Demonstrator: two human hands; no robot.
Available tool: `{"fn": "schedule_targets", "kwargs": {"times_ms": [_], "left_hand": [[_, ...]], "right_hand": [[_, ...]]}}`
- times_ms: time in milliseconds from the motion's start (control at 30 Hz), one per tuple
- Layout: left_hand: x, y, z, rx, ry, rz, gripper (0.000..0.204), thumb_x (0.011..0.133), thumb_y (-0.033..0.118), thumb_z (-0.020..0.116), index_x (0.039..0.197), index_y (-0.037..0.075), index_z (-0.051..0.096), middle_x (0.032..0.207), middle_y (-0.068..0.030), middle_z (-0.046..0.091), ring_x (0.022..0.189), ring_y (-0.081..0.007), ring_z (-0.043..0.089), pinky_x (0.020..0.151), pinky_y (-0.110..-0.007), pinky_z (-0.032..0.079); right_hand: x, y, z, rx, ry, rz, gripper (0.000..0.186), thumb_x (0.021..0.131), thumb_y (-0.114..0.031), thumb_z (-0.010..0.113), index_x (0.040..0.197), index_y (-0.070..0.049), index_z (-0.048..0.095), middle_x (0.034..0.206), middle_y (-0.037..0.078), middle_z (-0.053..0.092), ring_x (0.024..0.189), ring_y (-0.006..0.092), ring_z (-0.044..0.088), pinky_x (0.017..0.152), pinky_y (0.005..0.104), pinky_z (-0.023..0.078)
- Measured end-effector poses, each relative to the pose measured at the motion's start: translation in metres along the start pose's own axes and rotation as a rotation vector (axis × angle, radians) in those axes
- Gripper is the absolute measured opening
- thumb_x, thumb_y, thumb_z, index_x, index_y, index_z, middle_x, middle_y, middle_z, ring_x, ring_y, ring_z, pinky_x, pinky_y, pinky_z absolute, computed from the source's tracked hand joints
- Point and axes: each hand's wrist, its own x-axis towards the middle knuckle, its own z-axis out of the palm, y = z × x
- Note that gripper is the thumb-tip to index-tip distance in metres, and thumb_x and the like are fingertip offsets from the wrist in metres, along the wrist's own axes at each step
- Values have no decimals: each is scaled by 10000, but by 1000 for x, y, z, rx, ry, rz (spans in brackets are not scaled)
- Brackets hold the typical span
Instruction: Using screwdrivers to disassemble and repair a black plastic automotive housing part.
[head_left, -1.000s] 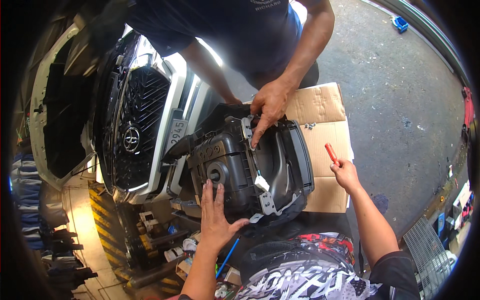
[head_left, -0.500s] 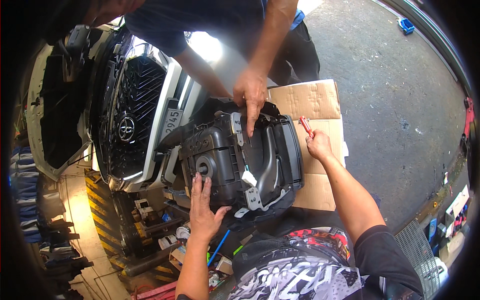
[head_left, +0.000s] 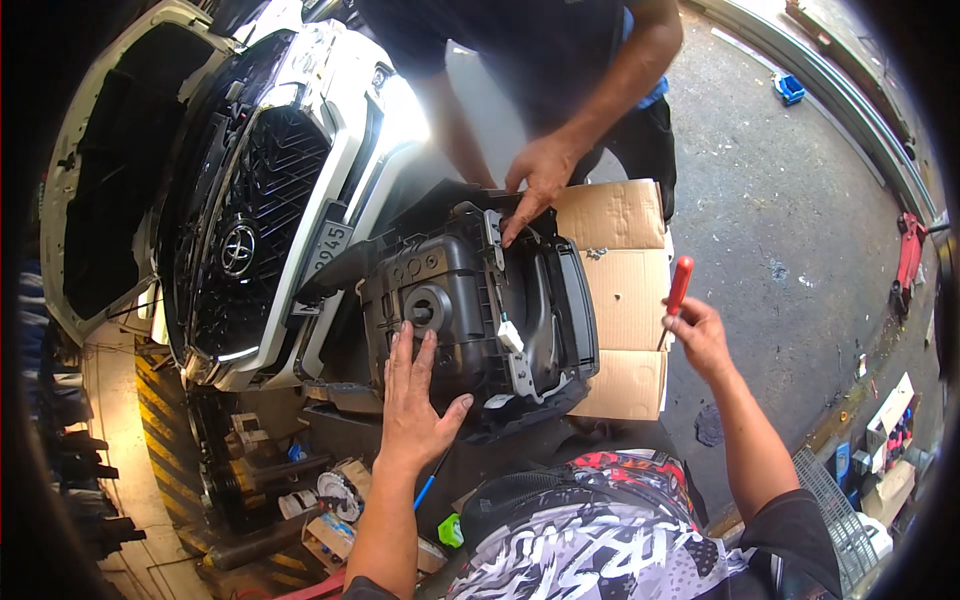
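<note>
A large black plastic housing (head_left: 465, 320) with metal brackets (head_left: 520, 370) and a white connector (head_left: 510, 334) rests on cardboard (head_left: 625, 300). My left hand (head_left: 414, 405) presses on its left face below a round boss, fingers spread. At the right, over the cardboard, my right hand (head_left: 700, 340) grips a red-handled screwdriver (head_left: 679, 283), handle upward, apart from the housing. Opposite me, a co-worker in a dark shirt bends in; their hand (head_left: 540, 170) has a finger on the upper bracket. Several small fasteners (head_left: 597, 253) lie on the cardboard.
A white vehicle (head_left: 340, 140) with its hood raised stands at the left. Tools and boxes (head_left: 340, 510) lie below it. Grey concrete floor (head_left: 780, 220) stretches right, with a red jack (head_left: 910, 250), a metal grate (head_left: 830, 520) and a blue bin (head_left: 789, 89) along the edge.
My right hand with the screwdriver moved left, then back right, now holding it more upright. My left hand stays on the housing. The co-worker's finger shifted slightly along the bracket area.
</note>
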Motion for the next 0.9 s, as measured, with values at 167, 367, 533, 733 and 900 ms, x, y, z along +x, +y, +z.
{"fn": "schedule_targets", "kwargs": {"times_ms": [167,367,533,733,900], "left_hand": [[-26,43,5,-306,247,345,352,846,162,733,1164,24,672,1140,-170,691,1039,-343,660,936,-434,514],[-38,97,25,-479,-40,480,352,838,202,770,1147,62,677,1167,-125,635,1055,-325,648,876,-438,555],[-46,97,35,-473,-116,354,299,770,196,812,1002,79,663,977,-104,577,904,-302,625,854,-411,519],[-36,104,48,-205,419,13,395,724,158,845,1041,70,627,1021,-128,584,985,-335,594,886,-432,493],[-26,104,59,-83,418,-389,585,712,147,844,1227,51,584,1184,-162,539,1120,-365,543,975,-451,453]], "right_hand": [[-86,-61,30,210,-379,144,296,891,-61,715,1175,-7,653,1045,42,694,967,156,665,888,307,532],[-137,-130,30,100,-874,-235,288,889,-105,646,1147,13,698,1051,108,728,1000,195,682,930,345,522],[-128,-147,14,326,-930,177,471,912,-169,659,1326,50,602,1036,126,722,974,219,679,949,357,503],[-86,-166,17,-392,-917,74,477,957,-158,655,1418,-89,556,995,156,714,850,192,670,819,355,530],[-52,-154,24,-425,-791,-74,398,960,-171,655,1342,-62,626,1090,226,714,896,269,708,842,367,531]]}}
